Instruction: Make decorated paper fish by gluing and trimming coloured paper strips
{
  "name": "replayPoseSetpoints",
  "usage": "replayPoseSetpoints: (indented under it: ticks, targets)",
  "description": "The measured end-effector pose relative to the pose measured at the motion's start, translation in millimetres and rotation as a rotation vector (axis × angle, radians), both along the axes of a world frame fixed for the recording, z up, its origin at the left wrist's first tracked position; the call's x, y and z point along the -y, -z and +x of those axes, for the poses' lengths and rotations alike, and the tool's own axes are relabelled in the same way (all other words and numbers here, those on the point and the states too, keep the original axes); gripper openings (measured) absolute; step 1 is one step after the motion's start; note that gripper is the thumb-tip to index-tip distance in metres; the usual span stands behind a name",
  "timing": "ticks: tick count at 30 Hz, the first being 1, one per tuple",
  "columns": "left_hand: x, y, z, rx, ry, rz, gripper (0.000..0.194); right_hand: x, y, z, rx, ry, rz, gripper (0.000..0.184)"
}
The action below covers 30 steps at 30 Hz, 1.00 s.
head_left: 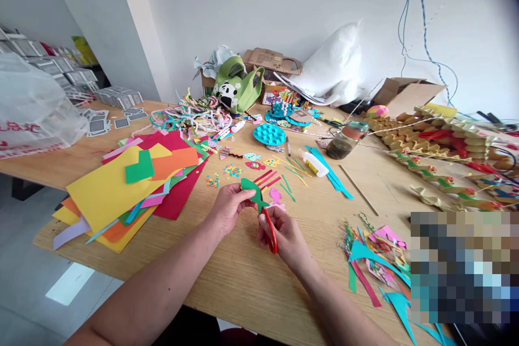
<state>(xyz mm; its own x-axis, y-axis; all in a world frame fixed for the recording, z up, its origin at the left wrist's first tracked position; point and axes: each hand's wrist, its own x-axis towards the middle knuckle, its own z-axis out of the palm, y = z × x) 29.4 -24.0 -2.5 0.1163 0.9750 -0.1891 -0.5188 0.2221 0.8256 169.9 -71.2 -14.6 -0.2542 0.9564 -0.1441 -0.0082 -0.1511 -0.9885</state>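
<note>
Between the fingers of my left hand [230, 208] is a green paper fish [252, 190], pinched near its body with the forked tail towards the right. My right hand [286, 231] is closed around red-handled scissors [271, 231], whose blades meet the paper by the tail. Just behind the hands lie a pink paper fish [275, 195] and red paper strips [265, 178]. Farther back sit decorated paper fish, among them a red one [255, 165] and a yellow one [271, 162]. Small round confetti pieces [233, 171] are spread to their left.
Stacked coloured paper [101, 194] covers the table's left side. Paper scraps [377, 259] lie at the right. Beyond are a glue bottle [315, 164], a glass jar [347, 140], a blue paint palette [269, 134], a green bag [239, 86] and egg cartons [430, 140].
</note>
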Motion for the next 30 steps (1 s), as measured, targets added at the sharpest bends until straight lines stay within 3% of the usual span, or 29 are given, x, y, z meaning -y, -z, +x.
replayPoseSetpoints:
  ticks: [30]
  targets:
    - [-1.2, -0.7, -2.5, 0.001, 0.026, -0.023, 0.021, 0.1, -3.4, 0.6, 0.034, -0.034, -0.022, 0.043]
